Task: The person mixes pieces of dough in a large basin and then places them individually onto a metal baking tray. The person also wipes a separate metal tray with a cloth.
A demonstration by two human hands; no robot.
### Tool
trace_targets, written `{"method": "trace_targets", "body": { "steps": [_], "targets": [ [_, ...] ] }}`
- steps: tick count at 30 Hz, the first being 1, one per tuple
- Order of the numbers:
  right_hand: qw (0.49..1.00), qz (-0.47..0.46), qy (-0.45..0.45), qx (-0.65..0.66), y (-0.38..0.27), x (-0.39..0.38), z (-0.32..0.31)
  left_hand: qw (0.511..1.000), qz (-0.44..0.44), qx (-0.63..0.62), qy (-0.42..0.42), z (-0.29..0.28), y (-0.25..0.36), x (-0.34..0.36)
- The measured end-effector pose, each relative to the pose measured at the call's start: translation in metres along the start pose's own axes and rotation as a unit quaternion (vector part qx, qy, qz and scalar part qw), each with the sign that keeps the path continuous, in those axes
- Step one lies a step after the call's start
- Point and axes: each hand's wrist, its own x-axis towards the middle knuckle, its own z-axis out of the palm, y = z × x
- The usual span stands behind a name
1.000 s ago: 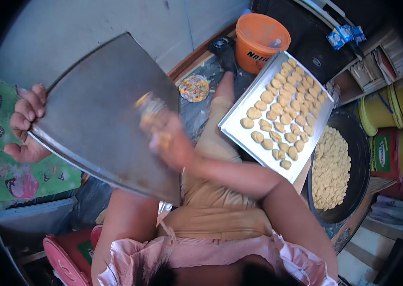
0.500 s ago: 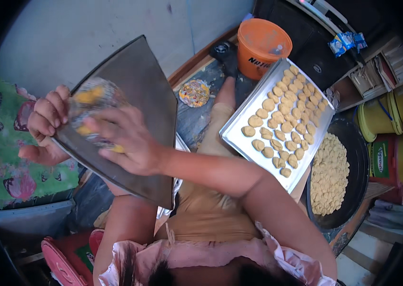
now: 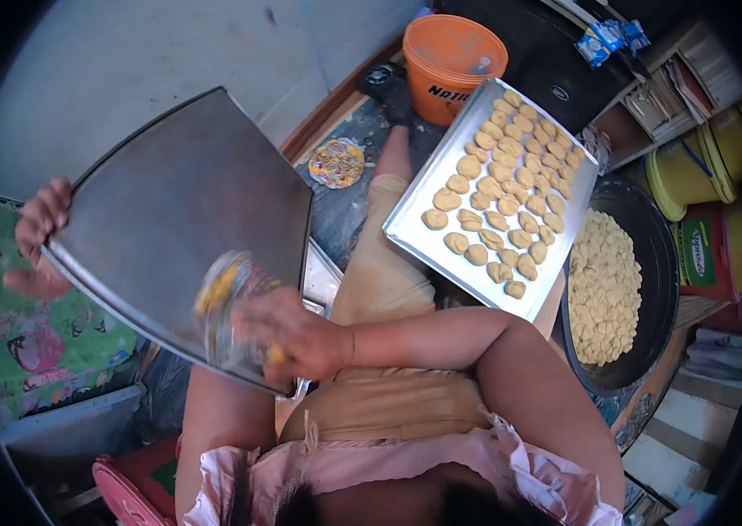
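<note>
A dark metal baking tray (image 3: 169, 202) is tilted up in front of me on the left. My left hand (image 3: 42, 232) grips its left edge, fingers curled over the rim. My right hand (image 3: 296, 337), blurred by motion, holds a round multicoloured cloth rag (image 3: 229, 294) against the tray's surface near its lower right edge. To the right, a shiny baking tray (image 3: 423, 245) carries rows of small tan dough pieces (image 3: 508, 206). Beside that tray, a wide black basin (image 3: 664, 324) holds a heap of paler dough pieces (image 3: 606, 298).
Another round multicoloured rag (image 3: 337, 163) lies on the floor near my outstretched leg. An orange bucket (image 3: 454, 57) stands beyond the dough tray. Yellow tubs (image 3: 686, 180) and a shelf (image 3: 651, 110) line the right side. A pale wall (image 3: 169, 53) rises at the far left, and a red lid (image 3: 125, 491) sits low on the left.
My right hand has swept the rag across the dark tray, toward me and to the right. My left hand and the tray have shifted slightly left, exposing more of its surface.
</note>
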Motion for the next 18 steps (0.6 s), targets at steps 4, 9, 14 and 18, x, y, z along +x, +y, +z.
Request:
{"method": "trace_targets", "body": {
  "steps": [4,9,14,18],
  "targets": [
    [0.993,-0.008,-0.112,0.045,0.011,0.005,-0.055,0.992,-0.073,-0.098,0.009,-0.054,-0.034,-0.010],
    [0.980,0.193,0.022,-0.028,0.030,0.011,-0.095,0.958,-0.056,-0.028,0.281,-0.083,-0.079,0.023],
    [0.862,0.342,0.372,-0.046,0.031,0.057,-0.145,0.806,-0.144,0.275,0.505,-0.010,-0.149,0.104],
    [0.783,0.310,0.488,0.227,0.030,0.068,-0.233,0.849,-0.213,0.218,0.431,0.049,-0.137,0.094]
  ]
}}
